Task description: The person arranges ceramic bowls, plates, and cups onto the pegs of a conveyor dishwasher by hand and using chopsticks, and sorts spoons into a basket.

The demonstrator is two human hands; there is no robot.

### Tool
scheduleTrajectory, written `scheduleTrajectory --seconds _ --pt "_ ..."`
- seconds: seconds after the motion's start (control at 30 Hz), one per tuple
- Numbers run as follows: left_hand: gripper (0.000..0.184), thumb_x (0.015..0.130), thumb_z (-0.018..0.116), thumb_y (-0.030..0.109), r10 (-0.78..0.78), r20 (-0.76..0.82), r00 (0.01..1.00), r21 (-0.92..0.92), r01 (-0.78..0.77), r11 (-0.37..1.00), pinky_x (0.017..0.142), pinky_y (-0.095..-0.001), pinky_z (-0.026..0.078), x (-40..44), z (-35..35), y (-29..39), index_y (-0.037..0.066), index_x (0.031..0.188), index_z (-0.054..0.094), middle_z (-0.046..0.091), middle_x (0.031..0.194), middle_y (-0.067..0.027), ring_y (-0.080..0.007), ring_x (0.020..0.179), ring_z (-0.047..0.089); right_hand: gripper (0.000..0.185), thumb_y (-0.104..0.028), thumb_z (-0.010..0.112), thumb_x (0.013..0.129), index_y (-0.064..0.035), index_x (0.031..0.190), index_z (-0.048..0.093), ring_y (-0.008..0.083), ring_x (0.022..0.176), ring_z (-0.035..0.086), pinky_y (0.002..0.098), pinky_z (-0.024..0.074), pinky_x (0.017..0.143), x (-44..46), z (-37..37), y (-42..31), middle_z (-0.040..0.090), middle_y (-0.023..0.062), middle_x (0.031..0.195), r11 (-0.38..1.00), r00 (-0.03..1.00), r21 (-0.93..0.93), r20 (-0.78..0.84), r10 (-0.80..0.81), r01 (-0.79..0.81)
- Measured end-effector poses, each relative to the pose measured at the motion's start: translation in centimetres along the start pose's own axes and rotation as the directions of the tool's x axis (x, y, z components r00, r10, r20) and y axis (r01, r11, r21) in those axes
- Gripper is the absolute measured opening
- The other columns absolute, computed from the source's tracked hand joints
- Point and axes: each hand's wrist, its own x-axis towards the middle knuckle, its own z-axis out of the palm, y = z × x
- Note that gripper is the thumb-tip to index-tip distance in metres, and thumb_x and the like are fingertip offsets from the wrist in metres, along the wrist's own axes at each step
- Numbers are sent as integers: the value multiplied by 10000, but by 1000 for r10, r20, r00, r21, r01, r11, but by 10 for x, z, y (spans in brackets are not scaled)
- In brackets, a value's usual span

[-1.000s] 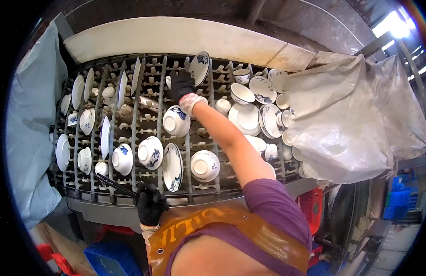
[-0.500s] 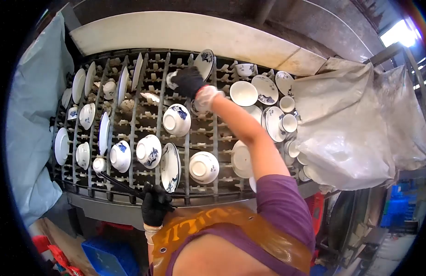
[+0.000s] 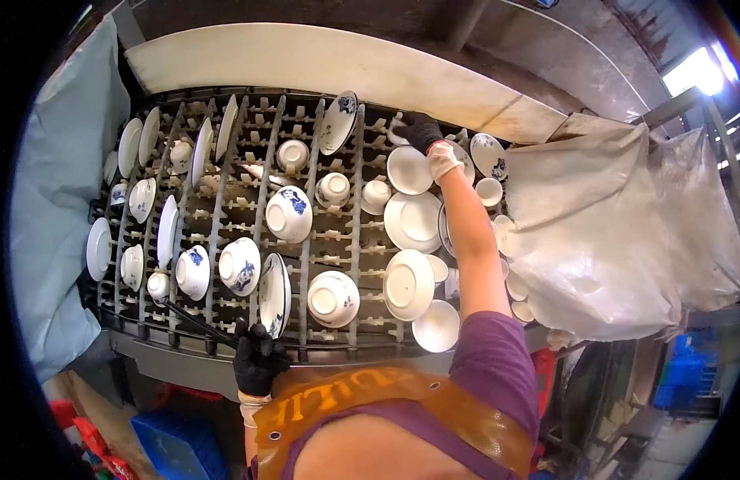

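At the back of the slatted rack, my right hand [image 3: 419,132], in a black glove, has its fingers closed around the rim of a small white bowl [image 3: 396,130], partly hidden by the glove. Just below it is a wider white bowl [image 3: 410,170]. A small white cup [image 3: 292,155] rests bottom up on the rack, left of a leaning blue-patterned plate [image 3: 338,125]. Near the front edge, my left hand [image 3: 259,360], also black-gloved, is wrapped round dark thin sticks [image 3: 196,322] that point left toward a small cup [image 3: 158,285]. A tilted oval plate [image 3: 275,296] stands beside this hand.
Plates and bowls stand along the rack [image 3: 210,340] at left. More dishes crowd its right side, beside a clear plastic sheet [image 3: 586,232]. A pale board [image 3: 322,64] runs along the back. Below the front edge is a blue crate [image 3: 178,444].
My right hand has let go of the small cup, now on the rack, and moved right to the small bowl. The dishes on the rack have shifted slightly left. My left hand keeps the sticks.
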Motion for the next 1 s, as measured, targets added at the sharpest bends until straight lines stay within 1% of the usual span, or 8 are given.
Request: scheduleTrajectory --seconds 0.07,0.1,0.23,0.37,0.5,0.63,0.87,1.0 --pt "349 933 403 262 -7 -192 981 -209 -34 977 625 -404 490 1 12 -3 258 1280 433 528 1050 -32 -203 795 523 421 -309 644 719 -74 1067 604 325 987 553 335 411 866 4 16 4 606 182 1026 962 998 273 -68 -9 28" --pt "344 929 413 260 -1 34 999 -69 3 998 657 -385 478 1 18 0 257 1272 445 533 1050 -26 -180 775 514 378 -284 616 752 -70 1064 603 321 973 556 333 416 851 1 24 8 609 183 1013 854 991 516 -132 8 62" --pt "313 914 449 276 48 179 983 36 -55 998 637 -356 451 2 -4 -8 264 1222 502 549 1028 -2 -133 712 470 358 -355 523 803 -41 947 617 320 929 567 373 429 820 -21 1 7 613 180 983 923 968 -304 155 -196 235" --pt "313 911 454 280 75 257 963 8 -80 997 599 -358 447 -8 26 -12 269 1220 502 551 976 7 -145 706 463 479 -422 633 673 -90 1018 626 314 946 572 366 433 851 -43 -13 4 618 165 997 914 922 -298 350 -163 275" --pt "288 901 466 308 53 341 938 0 -56 998 538 -344 414 -12 51 -16 190 1154 537 532 823 0 -175 697 467 279 -180 555 725 -111 983 636 292 942 578 367 457 813 -58 -39 -22 630 137 955 933 981 -348 -133 -142 88" --pt "321 877 499 356 93 -3 996 59 -92 994 555 -327 399 -6 13 -29 121 1091 541 427 642 0 -170 636 447 328 0 481 704 -116 976 624 300 939 577 367 460 826 -62 -45 15 622 118 983 852 824 -265 -245 -512 451" --pt "309 868 513 365 -12 306 952 11 9 1000 541 -301 368 -12 56 -27 96 1017 535 399 576 25 -140 599 430 298 -167 589 737 -105 1026 622 299 948 574 365 434 862 -74 -25 137 625 144 980 979 905 -202 -411 -112 29" --pt "244 894 481 310 40 290 956 -78 -18 997 507 -251 327 -6 50 -32 116 1033 532 441 645 32 -76 522 357 474 -343 677 684 -87 1078 610 276 1002 556 347 412 883 -59 -57 144 617 137 1038 975 985 -175 76 155 -140"
